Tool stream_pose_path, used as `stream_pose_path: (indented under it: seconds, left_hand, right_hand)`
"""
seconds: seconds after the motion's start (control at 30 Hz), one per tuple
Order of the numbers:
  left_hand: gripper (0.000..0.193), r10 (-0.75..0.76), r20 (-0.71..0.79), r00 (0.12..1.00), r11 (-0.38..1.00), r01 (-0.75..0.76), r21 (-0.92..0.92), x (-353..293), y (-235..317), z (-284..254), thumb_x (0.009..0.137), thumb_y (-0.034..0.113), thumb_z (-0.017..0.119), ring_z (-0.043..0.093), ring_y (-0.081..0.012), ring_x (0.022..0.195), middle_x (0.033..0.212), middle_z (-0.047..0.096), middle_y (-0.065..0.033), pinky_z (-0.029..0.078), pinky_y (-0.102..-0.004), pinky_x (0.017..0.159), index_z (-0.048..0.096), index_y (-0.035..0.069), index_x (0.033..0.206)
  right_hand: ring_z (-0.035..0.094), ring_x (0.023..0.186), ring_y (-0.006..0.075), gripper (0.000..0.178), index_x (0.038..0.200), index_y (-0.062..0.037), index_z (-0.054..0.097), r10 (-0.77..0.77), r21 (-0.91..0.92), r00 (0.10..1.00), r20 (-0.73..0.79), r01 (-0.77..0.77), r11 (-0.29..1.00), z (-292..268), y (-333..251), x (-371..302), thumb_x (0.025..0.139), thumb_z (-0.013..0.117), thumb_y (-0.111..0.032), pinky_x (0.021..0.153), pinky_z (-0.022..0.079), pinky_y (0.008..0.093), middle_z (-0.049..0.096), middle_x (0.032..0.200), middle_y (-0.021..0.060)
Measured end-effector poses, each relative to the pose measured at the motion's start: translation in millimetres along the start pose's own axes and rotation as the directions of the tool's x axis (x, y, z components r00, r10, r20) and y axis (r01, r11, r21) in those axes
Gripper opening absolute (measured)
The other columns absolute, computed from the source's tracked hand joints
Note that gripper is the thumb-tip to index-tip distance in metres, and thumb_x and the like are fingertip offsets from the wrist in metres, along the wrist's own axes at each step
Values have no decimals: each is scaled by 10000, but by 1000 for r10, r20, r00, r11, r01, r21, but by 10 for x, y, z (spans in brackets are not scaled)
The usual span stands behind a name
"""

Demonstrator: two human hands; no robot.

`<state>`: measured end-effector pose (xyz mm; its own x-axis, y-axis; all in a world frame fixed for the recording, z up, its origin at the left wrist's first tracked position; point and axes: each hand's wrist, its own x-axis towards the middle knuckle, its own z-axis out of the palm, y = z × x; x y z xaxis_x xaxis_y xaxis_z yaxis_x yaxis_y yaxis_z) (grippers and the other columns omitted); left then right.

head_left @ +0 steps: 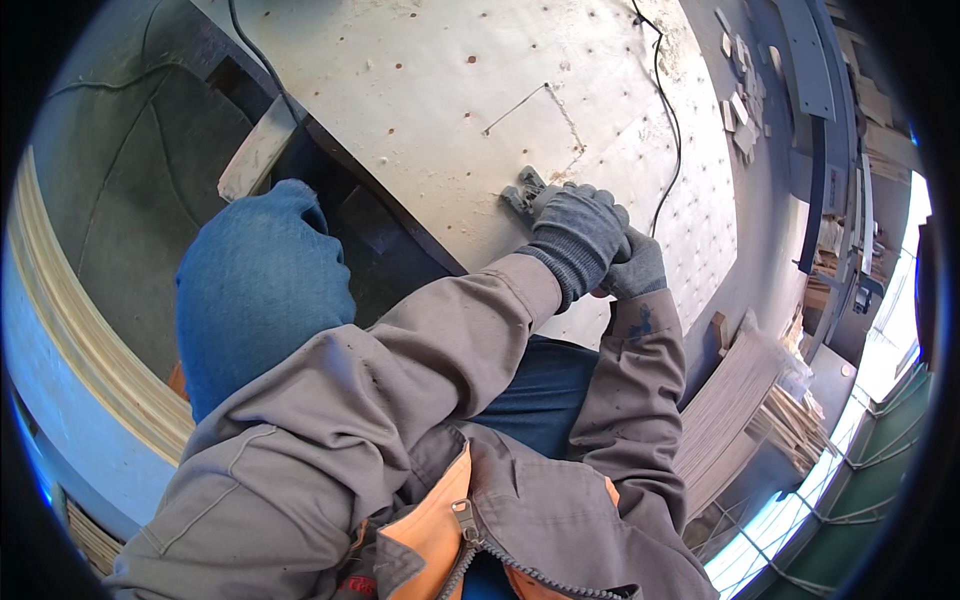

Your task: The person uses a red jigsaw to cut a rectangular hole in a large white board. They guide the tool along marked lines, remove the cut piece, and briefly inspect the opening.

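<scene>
My left hand (pixel 578 232), in a grey knit glove, is wrapped over the body of a corded power tool that looks like a jigsaw (pixel 524 192). Its dark, forked base plate pokes out ahead of the fingers and rests on a pale plywood sheet (pixel 400 110). Just behind it, my right hand (pixel 638 268), gloved the same way, is closed round the rear of the tool; the left glove hides part of this grip. Most of the tool's body is covered by both gloves. A thin angled cut line with sawdust runs across the sheet beyond the base plate.
A black cord (pixel 672 110) trails over the sheet's right side, another cable (pixel 255 45) crosses its left corner. My blue-trousered knee (pixel 260 285) is beside the sheet's near edge. Wood offcuts (pixel 742 100) lie at the far right, stacked boards (pixel 728 400) at the near right.
</scene>
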<state>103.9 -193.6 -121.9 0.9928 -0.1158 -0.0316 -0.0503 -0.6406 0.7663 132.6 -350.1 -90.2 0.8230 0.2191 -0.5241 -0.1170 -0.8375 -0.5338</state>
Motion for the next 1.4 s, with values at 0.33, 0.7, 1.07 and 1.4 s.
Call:
stream_pose_path:
  seconds: [0.33,0.7,1.07,1.4]
  left_hand:
    - [450,-51,95,994,998,48,35,20,6,-55,688,385,875,703,-310,1085,1086,732,-149,572,-430,895,764,119,1033]
    - [633,-50,136,990,999,49,11,-24,-6,-178,622,436,926,641,-312,1179,1165,688,-141,511,-431,1008,714,114,1123]
    - [471,-68,100,993,998,68,8,8,-61,-112,783,419,805,644,-318,1164,1155,688,-149,510,-439,1003,719,103,1123]
    - [476,-70,79,994,997,67,39,-9,-60,-187,774,392,819,644,-309,1174,1172,684,-137,509,-424,1011,711,107,1140]
  right_hand:
    - [692,859,129,530,1121,-5,734,6,-13,1000,-5,-7,1000,8,61,58,621,878,-104,784,567,308,767,908,100]
    - [735,904,197,540,1129,-14,737,-66,-42,998,-4,65,997,13,154,133,646,875,-212,825,574,334,776,958,153]
    - [726,908,169,574,1147,-6,730,-68,32,998,-1,68,997,18,172,187,638,892,-215,835,570,312,778,985,133]
    - [720,914,154,591,1167,2,725,-85,-27,996,9,85,996,-7,45,180,644,900,-210,839,567,308,777,983,130]
